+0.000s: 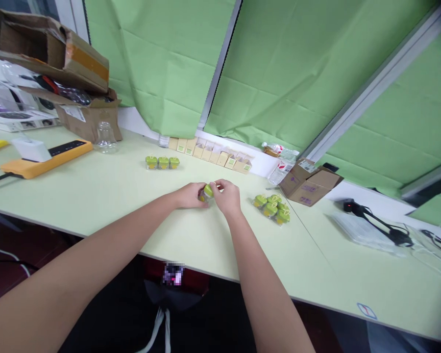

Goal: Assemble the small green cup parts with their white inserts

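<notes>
Head view: my left hand (190, 195) and right hand (226, 195) are closed together, both gripping a small clear container with a green cap (208, 191) at the middle of the frame, over the pale green table (95, 201). Pinching from both sides seems the steady way to handle so small a piece. A cluster of green-capped containers (271, 208) lies just right of my hands; a row of three (163, 163) stands farther up.

Bare forearms (95, 250) above dark clothing (121, 323) with a white drawstring (158, 333)
</notes>
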A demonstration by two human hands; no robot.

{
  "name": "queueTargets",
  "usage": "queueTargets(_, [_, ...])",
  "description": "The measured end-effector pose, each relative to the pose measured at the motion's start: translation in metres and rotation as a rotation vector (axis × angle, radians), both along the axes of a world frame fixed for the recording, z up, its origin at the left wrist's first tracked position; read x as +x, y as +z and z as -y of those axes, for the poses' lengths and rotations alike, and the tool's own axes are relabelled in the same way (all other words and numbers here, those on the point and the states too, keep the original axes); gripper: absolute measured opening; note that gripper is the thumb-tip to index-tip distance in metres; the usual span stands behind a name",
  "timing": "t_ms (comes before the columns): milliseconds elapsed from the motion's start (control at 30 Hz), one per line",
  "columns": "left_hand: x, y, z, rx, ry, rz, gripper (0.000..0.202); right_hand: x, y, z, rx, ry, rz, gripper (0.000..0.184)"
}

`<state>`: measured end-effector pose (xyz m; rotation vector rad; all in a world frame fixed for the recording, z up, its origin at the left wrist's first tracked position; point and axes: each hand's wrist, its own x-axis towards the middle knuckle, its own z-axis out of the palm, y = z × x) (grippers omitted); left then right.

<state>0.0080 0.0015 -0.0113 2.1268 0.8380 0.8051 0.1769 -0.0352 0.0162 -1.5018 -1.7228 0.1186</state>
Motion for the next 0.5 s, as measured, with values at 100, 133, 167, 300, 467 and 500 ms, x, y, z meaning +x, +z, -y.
queueTargets(100, [0.0014,-0.0012,0.0002,0.038,0.019,-0.013,0.047,-0.0032,-0.0046,-0.001,0.001,-0.008,0.13,0.021])
queueTargets(133, [0.0018,-0.0014,0.0003,0.05,0.023,-0.009,0.045,-0.0041,-0.006,-0.0013,-0.007,-0.005,0.164,0.02])
queueTargets(167, [0.002,-0.0016,0.0004,0.061,0.025,-0.005,0.044,-0.0048,-0.0073,-0.0017,-0.02,-0.002,0.188,0.019])
queueTargets(300, [0.0029,-0.0019,0.0007,0.093,0.025,0.001,0.037,-0.0056,-0.0108,-0.0031,-0.057,0.01,0.201,0.017])
queueTargets(467, [0.0031,-0.0005,0.0026,0.074,0.022,0.029,0.034,-0.0043,-0.0114,-0.0053,-0.069,0.035,0.142,0.013])
queueTargets(500, [0.003,-0.0001,0.0034,0.06,0.017,0.047,0.033,-0.0037,-0.0114,-0.0058,-0.077,0.045,0.127,0.013])
